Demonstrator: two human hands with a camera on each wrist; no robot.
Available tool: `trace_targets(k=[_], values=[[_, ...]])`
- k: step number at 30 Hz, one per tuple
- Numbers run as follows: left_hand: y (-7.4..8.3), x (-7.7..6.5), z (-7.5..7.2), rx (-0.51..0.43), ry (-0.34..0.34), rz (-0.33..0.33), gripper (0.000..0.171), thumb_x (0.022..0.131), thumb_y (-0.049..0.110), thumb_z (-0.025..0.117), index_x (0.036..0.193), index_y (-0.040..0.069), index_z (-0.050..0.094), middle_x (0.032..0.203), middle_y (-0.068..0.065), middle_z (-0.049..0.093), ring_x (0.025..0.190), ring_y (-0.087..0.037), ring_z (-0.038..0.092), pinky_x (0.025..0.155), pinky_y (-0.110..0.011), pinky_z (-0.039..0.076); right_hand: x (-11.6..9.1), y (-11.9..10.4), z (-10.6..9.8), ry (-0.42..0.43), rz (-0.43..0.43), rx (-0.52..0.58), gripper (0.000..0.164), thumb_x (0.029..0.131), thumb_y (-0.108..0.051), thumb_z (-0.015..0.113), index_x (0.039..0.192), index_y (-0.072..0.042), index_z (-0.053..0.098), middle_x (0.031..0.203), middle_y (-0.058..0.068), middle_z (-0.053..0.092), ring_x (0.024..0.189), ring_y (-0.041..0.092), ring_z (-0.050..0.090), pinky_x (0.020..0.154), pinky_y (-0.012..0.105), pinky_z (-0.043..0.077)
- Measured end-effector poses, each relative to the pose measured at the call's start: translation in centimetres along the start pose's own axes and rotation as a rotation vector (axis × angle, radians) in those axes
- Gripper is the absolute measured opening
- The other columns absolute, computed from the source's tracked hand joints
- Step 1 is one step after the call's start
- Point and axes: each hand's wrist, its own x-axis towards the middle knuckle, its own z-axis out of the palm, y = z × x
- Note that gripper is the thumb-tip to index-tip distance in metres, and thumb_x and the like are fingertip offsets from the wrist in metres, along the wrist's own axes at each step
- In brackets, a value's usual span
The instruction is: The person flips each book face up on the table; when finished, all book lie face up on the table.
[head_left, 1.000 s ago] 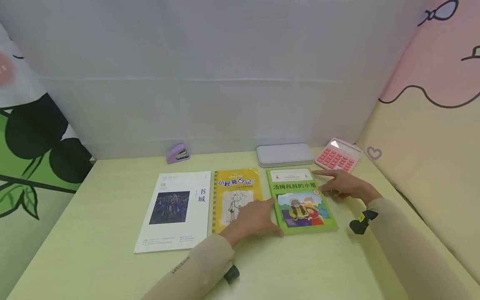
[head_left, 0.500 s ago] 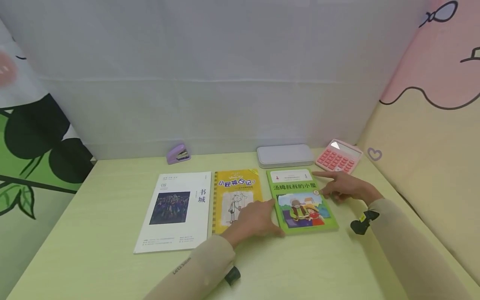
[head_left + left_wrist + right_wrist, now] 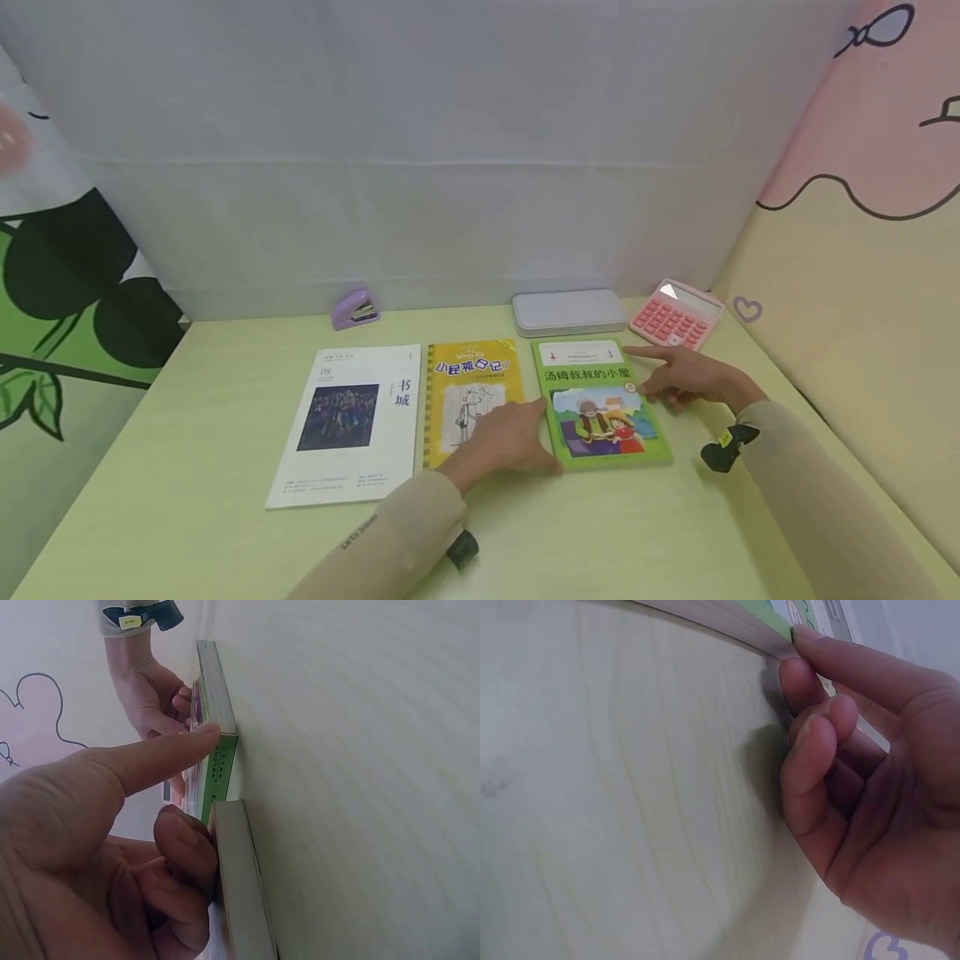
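A green picture-covered book point(image 3: 607, 462) lies flat between both hands in the head view. My left hand point(image 3: 510, 437) reaches across the yellow book point(image 3: 476, 354), its index fingertip and thumb at the green book's left side. The left wrist view shows the straight thumb against the lower spine corner of that green book point(image 3: 217, 769), other fingers bent over the yellow book's edge point(image 3: 244, 885). On the opposite side, my right hand point(image 3: 690, 375) has its index finger extended along the upper right edge. The right wrist view shows thumb and fingertips touching that page edge, remaining fingers loosely curled.
A white magazine point(image 3: 345, 467) lies left of the yellow book. Along the back wall stand a purple stapler point(image 3: 354, 310), a grey flat case point(image 3: 570, 312) and a pink calculator point(image 3: 677, 313). A padded cream wall point(image 3: 870, 358) borders the table's right side.
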Motion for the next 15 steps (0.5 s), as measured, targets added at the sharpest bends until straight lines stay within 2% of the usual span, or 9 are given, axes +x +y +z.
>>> trace_targets(k=[10, 15], values=[[0.0, 0.0, 0.2, -0.031, -0.005, 0.000, 0.100, 0.076, 0.046, 0.093, 0.159, 0.015, 0.046, 0.138, -0.011, 0.067, 0.104, -0.023, 0.061, 0.097, -0.045, 0.054, -0.1, 0.2, 0.1, 0.008, -0.002, 0.009, 0.089, 0.096, -0.021, 0.076, 0.169, -0.016, 0.025, 0.083, 0.005, 0.067, 0.060, 0.016, 0.051, 0.057, 0.026, 0.048], [-0.7, -0.9, 0.2, -0.068, 0.033, 0.016, 0.093, 0.082, 0.050, 0.088, 0.159, 0.017, 0.047, 0.136, -0.009, 0.069, 0.107, -0.023, 0.064, 0.098, -0.047, 0.054, -1.0, 0.4, 0.7, 0.051, -0.026, -0.003, 0.085, 0.097, -0.020, 0.076, 0.167, -0.009, 0.029, 0.079, 0.006, 0.064, 0.060, 0.016, 0.052, 0.056, 0.027, 0.046]])
